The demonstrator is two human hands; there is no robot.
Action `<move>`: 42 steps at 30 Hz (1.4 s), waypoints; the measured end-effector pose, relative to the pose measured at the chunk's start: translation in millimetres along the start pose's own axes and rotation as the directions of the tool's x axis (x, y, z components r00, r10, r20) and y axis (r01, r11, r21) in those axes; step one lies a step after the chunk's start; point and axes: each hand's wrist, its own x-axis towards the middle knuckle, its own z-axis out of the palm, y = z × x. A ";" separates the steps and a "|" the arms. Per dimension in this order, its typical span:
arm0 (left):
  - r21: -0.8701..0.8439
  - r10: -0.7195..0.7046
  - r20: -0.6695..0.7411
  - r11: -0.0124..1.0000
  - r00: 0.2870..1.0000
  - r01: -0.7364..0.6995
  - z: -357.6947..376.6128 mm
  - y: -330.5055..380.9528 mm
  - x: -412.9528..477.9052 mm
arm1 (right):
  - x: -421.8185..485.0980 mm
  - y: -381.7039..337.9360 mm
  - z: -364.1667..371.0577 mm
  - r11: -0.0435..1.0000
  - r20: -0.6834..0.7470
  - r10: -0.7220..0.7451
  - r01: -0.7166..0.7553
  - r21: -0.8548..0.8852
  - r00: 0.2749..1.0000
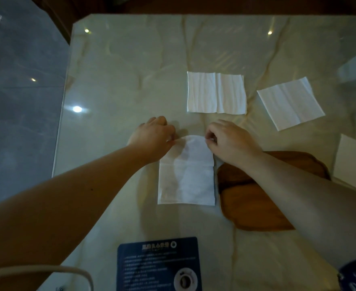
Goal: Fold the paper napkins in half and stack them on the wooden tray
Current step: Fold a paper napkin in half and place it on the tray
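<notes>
A white paper napkin (186, 179) lies on the table in front of me, its far edge lifted and curling toward me. My left hand (154, 137) pinches the far left corner and my right hand (231, 141) pinches the far right corner. A brown wooden tray (254, 208) lies just right of this napkin, partly hidden under my right forearm. Nothing shows on the tray's visible part. Another flat napkin (215, 92) lies beyond my hands. A third napkin (290, 102) lies tilted at the right, and a fourth (351, 162) sits at the right edge.
The table (131, 70) is glossy pale marble; its left edge drops to a grey floor (21, 101). A dark blue printed card (159, 265) lies at the near edge. A pale curved chair rim (47, 269) shows at the bottom left.
</notes>
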 end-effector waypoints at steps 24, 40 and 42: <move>0.038 0.333 -0.030 0.943 0.942 -0.332 6.5 5.3 -115.3 | -93.5 -31.1 14.8 0.983 0.109 -0.178 0.181 -0.020 0.978; 0.053 -0.042 0.042 0.998 0.998 0.040 12.3 -4.2 -79.4 | -40.9 -41.3 23.6 0.977 0.127 0.103 -0.076 -0.201 0.987; 0.061 -0.061 0.036 0.996 0.997 0.059 12.4 -2.9 -78.8 | -38.9 -43.7 24.0 0.974 0.137 0.103 -0.072 -0.214 0.985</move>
